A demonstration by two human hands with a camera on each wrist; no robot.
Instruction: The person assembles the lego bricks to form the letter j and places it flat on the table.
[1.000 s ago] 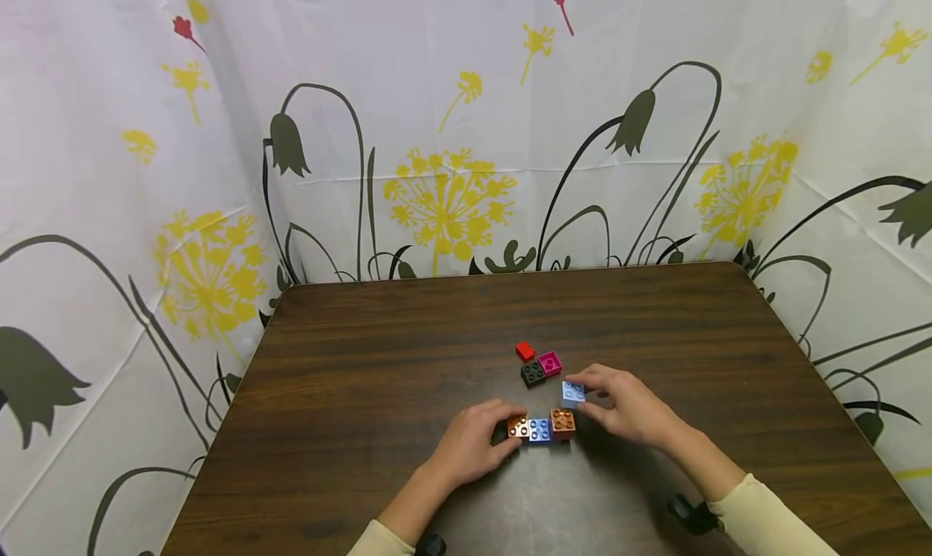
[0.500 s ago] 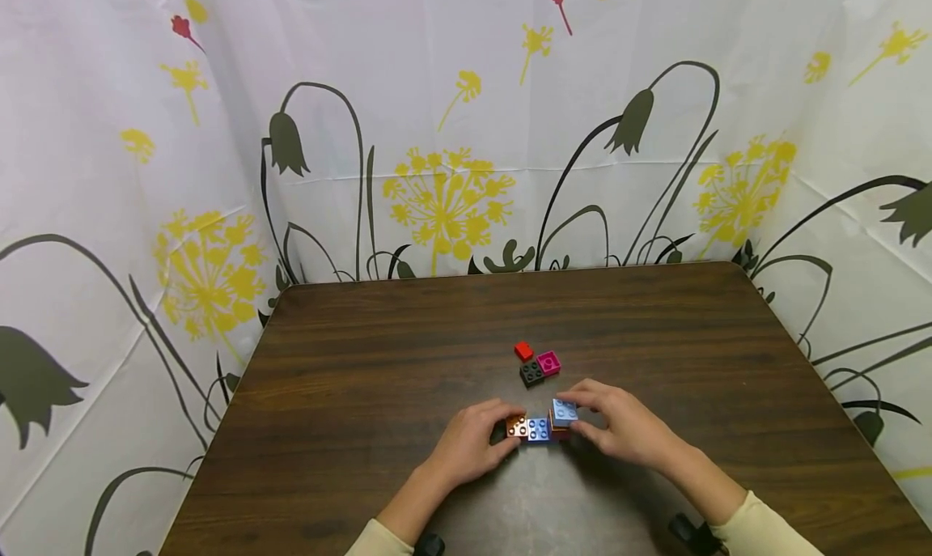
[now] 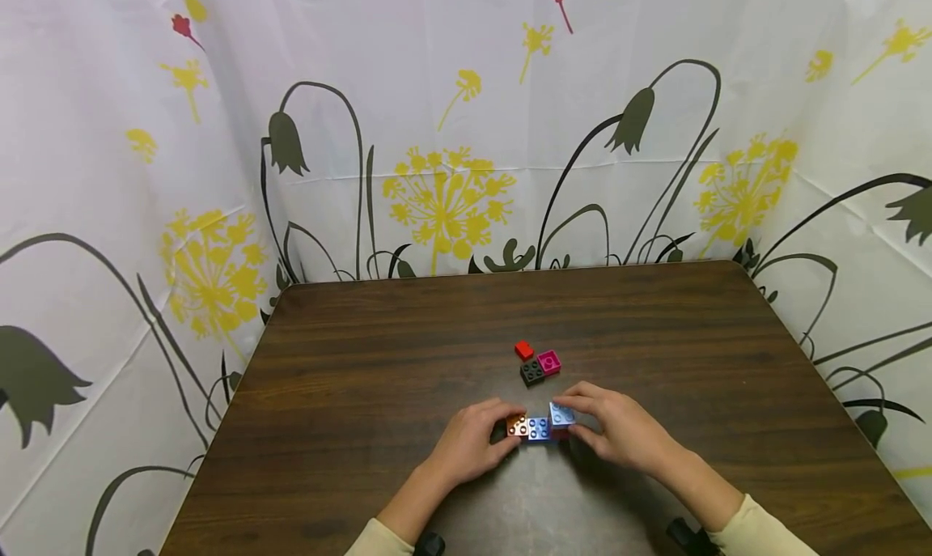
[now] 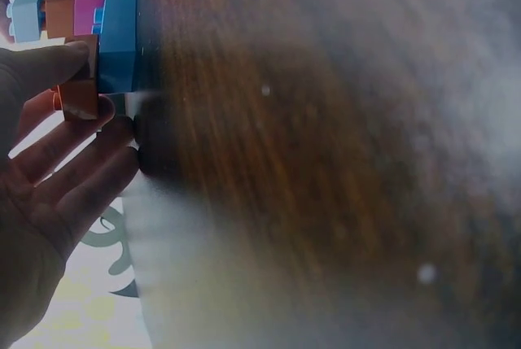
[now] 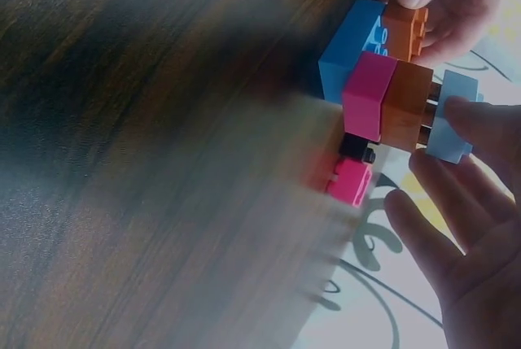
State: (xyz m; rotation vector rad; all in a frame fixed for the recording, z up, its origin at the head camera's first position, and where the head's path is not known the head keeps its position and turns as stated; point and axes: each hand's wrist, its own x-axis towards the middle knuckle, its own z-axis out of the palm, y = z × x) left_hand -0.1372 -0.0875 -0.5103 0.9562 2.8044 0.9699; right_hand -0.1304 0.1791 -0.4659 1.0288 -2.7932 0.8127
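Observation:
A long blue brick (image 3: 539, 429) (image 4: 119, 38) (image 5: 348, 52) lies on the table. On one end is an orange brick (image 3: 517, 426) (image 4: 80, 98) (image 5: 400, 30), pinched by my left hand (image 3: 469, 445) (image 4: 41, 162) between thumb and fingers. Stacked on the other end are a magenta brick (image 5: 370, 97) and a second orange brick (image 5: 406, 105). My right hand (image 3: 628, 426) (image 5: 472, 211) pinches a light blue brick (image 3: 561, 413) (image 5: 453, 117) at the top of that stack; the right wrist view shows studs in a narrow gap beneath it.
Behind the stack lie a black brick (image 3: 532, 372), a magenta brick (image 3: 549, 362) turned with its hollow side up and a small red brick (image 3: 524, 350). The brown table (image 3: 408, 321) ends at a flower-patterned curtain (image 3: 451, 119).
My right hand has carried the light blue brick left and toward me, from beside the tall stack to its top. My left hand keeps its grip in the same place.

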